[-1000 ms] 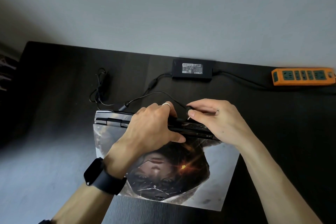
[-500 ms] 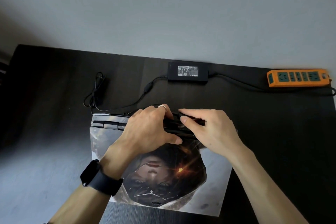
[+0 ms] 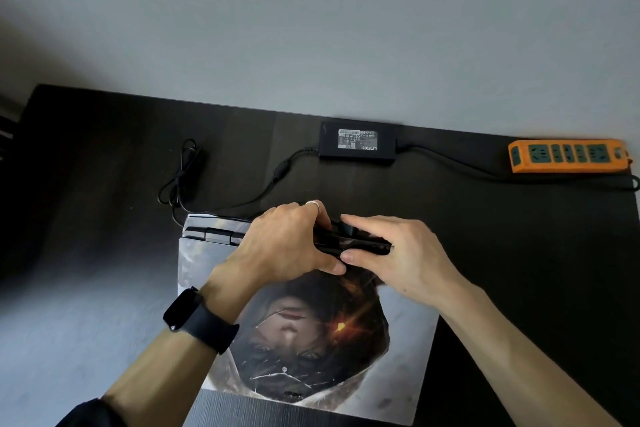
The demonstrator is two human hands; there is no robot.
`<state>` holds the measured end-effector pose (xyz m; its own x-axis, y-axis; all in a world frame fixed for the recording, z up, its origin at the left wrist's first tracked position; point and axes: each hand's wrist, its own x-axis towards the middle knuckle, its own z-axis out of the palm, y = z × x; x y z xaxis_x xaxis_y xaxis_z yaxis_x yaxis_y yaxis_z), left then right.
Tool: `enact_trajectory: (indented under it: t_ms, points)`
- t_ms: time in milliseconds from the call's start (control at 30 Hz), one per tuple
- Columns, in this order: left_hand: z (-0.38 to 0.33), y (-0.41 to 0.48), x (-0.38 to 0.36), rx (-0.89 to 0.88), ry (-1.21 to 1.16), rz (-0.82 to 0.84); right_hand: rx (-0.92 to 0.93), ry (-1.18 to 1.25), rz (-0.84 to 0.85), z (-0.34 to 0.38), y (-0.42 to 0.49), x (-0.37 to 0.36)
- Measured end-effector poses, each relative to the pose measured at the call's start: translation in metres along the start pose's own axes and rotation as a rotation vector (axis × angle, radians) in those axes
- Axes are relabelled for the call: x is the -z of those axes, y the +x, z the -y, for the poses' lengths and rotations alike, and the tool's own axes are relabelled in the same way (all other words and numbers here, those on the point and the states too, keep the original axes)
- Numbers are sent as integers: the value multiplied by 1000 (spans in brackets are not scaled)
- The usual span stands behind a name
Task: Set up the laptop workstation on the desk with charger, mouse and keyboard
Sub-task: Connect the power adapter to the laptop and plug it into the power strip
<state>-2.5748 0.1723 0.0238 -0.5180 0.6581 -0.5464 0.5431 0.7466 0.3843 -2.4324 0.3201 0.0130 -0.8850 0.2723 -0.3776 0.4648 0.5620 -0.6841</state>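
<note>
1. The closed laptop (image 3: 311, 340) lies on the dark table (image 3: 104, 184) at 6 o'clock, lid up with a printed picture on it; both forearms cover parts of the lid
2. The left hand (image 3: 287, 246) grips the laptop's rear edge, fingers curled over the back and thumb on the lid; a ring (image 3: 313, 203) and a black watch (image 3: 197, 319) show on that arm
3. The right hand (image 3: 398, 253) pinches the same rear edge just beside the left, fingers over the back and thumb at the front; whether a plug sits under those fingers cannot be told
4. The charger brick (image 3: 356, 144) rests at 12 o'clock from the laptop, against the wall, label too small to read in full
5. Its thin cable (image 3: 277, 177) runs toward 8 o'clock, loops into a bundle at 10 o'clock, then disappears behind the laptop and the hands, so its end is hidden
6. An orange power strip (image 3: 568, 156) lies at 2 o'clock; the thick lead (image 3: 450, 163) from the brick passes under it and bends back at the table's right edge
</note>
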Motion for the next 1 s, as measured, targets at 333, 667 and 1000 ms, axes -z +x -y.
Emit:
enact_trajectory:
  t_ms: [333,667,1000]
  points:
    - [0,49,-32,31,-66,151,-223,216,242,-44,55,-12]
    - [18,67,-42,219,-672,-145,-242,292,204,-57,67,-28]
    - [78,71,-16,603,-1168,-839,-244,184,154,-56,70,-36]
